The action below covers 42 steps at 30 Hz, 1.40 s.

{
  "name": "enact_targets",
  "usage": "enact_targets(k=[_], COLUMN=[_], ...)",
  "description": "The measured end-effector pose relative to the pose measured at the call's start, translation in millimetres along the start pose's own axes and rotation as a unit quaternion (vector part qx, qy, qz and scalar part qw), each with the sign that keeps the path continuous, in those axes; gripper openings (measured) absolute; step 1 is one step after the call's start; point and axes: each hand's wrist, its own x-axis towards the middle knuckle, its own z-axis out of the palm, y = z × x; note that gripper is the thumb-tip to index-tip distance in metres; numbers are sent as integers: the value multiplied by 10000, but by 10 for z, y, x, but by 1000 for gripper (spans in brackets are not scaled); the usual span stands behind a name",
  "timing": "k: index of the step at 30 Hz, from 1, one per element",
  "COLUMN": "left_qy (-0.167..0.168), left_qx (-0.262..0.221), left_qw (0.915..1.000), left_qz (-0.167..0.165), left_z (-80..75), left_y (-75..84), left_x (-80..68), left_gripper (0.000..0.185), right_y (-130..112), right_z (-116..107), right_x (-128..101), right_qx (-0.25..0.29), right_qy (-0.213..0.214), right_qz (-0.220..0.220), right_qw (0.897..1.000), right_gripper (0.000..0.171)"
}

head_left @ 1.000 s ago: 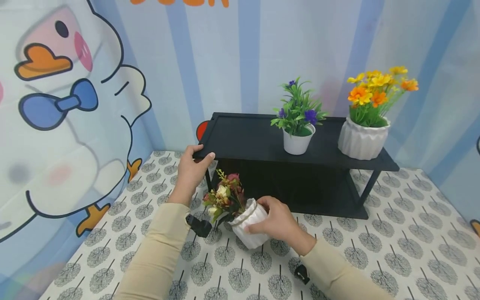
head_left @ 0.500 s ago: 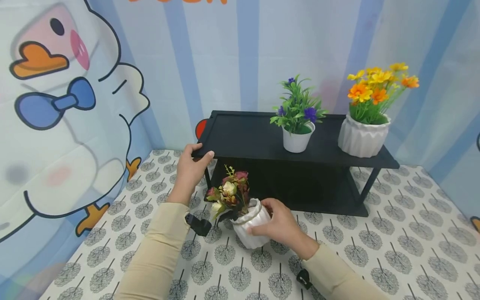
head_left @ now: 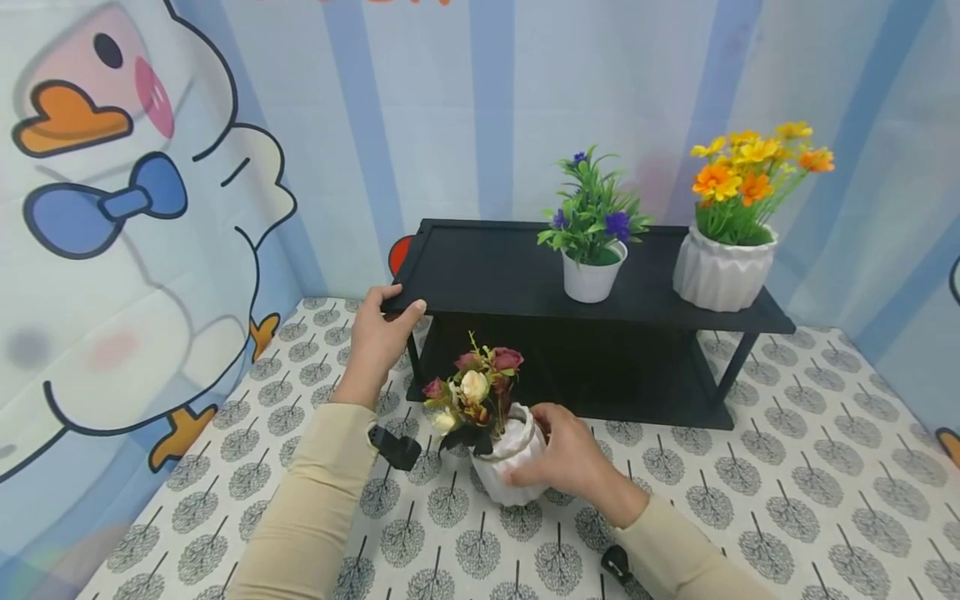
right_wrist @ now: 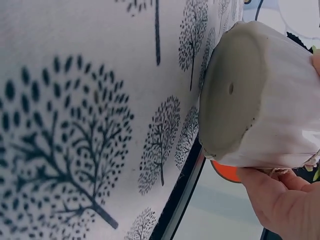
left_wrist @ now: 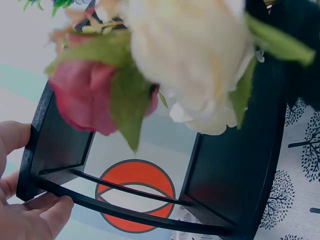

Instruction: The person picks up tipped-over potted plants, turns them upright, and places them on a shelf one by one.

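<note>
Right hand (head_left: 566, 458) grips the white ribbed pot (head_left: 510, 467) of pink and cream flowers (head_left: 476, 392), held just above the tablecloth (head_left: 787, 500), near side of the black shelf (head_left: 525, 275). Left hand (head_left: 378, 337) grips the shelf's left near corner. Advice: keep pot upright, shelf steadied, w/ blooms clear of the shelf edge.

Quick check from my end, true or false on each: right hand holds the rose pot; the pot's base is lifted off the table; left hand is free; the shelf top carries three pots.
1. The right hand holds the rose pot. True.
2. The pot's base is lifted off the table. True: the right wrist view shows its underside bare.
3. The left hand is free. False: it grips the black shelf at its corner.
4. The shelf top carries three pots. False: two, the purple-flower pot and the orange-flower pot.
</note>
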Motion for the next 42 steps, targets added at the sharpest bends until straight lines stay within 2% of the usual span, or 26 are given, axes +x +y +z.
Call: enact_targets(k=[5,16,23,26,29,36,42], left_qy=[8,34,53,53,59,98,84], left_qx=[-4,60,90,108,102,67,39], left_qw=[10000,10000,9999,9999,9999,9998,9999], left_qz=[47,34,99,103,109,168,82], left_z=[-3,-1,-7,-13,-24,-33,4], left_y=[1,-7,6,5,7,-2,-38], left_x=[9,7,-11,-17,-20,10,39], left_gripper=[53,53,52,52,52,53,50], right_y=[16,106,27,-31,-119,-376,-605], right_z=[12,68,26,-42,-147,-379,-513], right_x=[-27,-82,-122,-133,-119,-8,99], right_qx=[48,433,1395,1785,1890,1588,1638], right_qy=[69,368,313,324,398,545,501], right_qz=[-99,85,177,47,-269,-980,-1250], right_qw=[9999,9983,9896,9834,9808,9809,9772], right_gripper=[81,77,77,75,75,77,78])
